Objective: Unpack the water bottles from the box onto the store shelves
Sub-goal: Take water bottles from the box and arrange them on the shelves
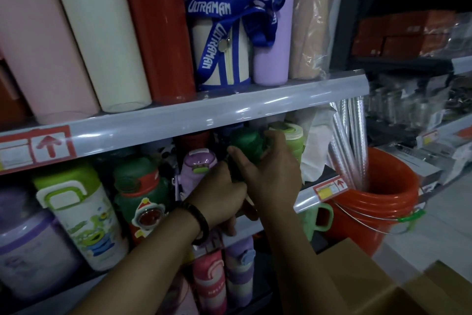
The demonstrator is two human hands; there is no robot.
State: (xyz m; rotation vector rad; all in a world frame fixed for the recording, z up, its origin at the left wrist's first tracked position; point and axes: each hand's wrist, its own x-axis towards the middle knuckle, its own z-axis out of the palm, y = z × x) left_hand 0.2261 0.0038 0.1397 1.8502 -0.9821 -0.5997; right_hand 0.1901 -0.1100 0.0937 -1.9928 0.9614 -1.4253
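Note:
Both my hands reach into the middle shelf (pixel 178 120) among water bottles. My right hand (pixel 268 171) wraps its fingers round a dark green bottle (pixel 246 141) standing at the shelf's right part. My left hand (pixel 219 194), with a dark beaded bracelet on the wrist, grips the lower part of something dark and reddish under the right hand; what it is cannot be made out. A lilac bottle (pixel 198 169) stands just left of the hands. A light green bottle (pixel 290 138) stands right of them. The cardboard box (pixel 398 286) lies at bottom right.
Tall pink, cream and red flasks (pixel 102 33) and a blue Ultraman bottle (pixel 219 41) fill the upper shelf. A green-lidded cartoon bottle (pixel 81 212) and a lilac jug (pixel 28 245) stand at left. An orange bucket (pixel 375 202) with silver rolls stands on the floor at right.

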